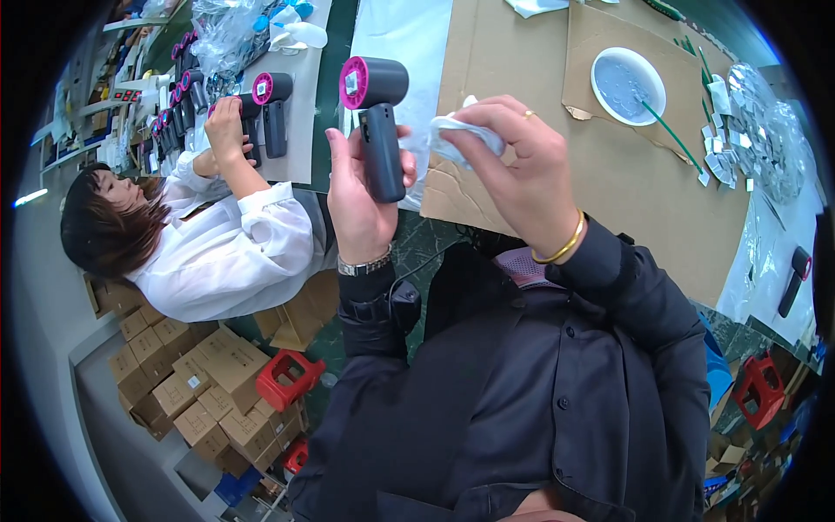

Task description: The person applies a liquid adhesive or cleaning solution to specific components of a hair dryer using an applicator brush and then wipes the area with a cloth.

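My left hand [361, 204] is closed around the handle of a dark grey handheld fan [383, 148], which stands upright with its round head on top. A pink ring with a small white label faces left on that head. To the right of the fan, my right hand [526, 161] pinches a crumpled white cloth [467, 143]. A small gap separates the cloth from the fan. Below both hands, the brown cardboard sheet [513, 70] covers the table.
At left, a co-worker in a white shirt [235, 244] handles similar fans [275, 113] along the bench. A white bowl [628, 85] with a green stick [674, 135] stands at the right, near small white pieces [720, 157]. Another fan [795, 280] lies far right. Stacked cartons [217, 383] and a red stool [290, 378] stand behind.
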